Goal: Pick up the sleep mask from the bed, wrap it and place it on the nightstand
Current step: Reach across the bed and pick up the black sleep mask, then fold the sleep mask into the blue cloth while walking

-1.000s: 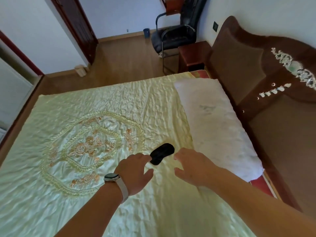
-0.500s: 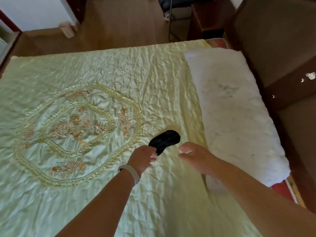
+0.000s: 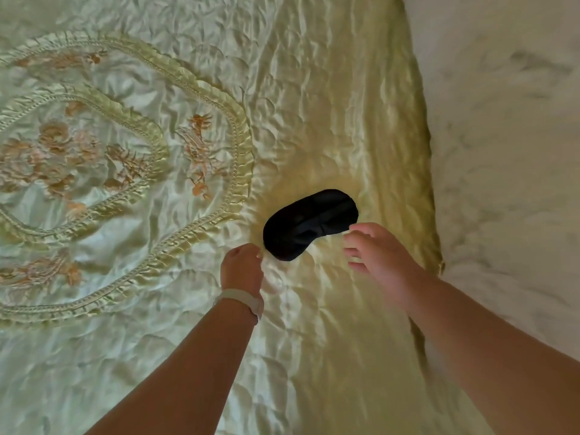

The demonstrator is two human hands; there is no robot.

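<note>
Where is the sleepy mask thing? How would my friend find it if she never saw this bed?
Look at the shiny pale green bedspread with the big stitched flower ring. Just to the right of that ring, before the white fluffy pillow, lies the sleep mask, flat between the left hand and the right hand. It is the only black thing there, a small smooth oval.

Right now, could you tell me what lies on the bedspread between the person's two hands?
In the head view, the black sleep mask lies flat on the yellow-green bedspread between the left hand and the right hand; neither holds it.
</note>
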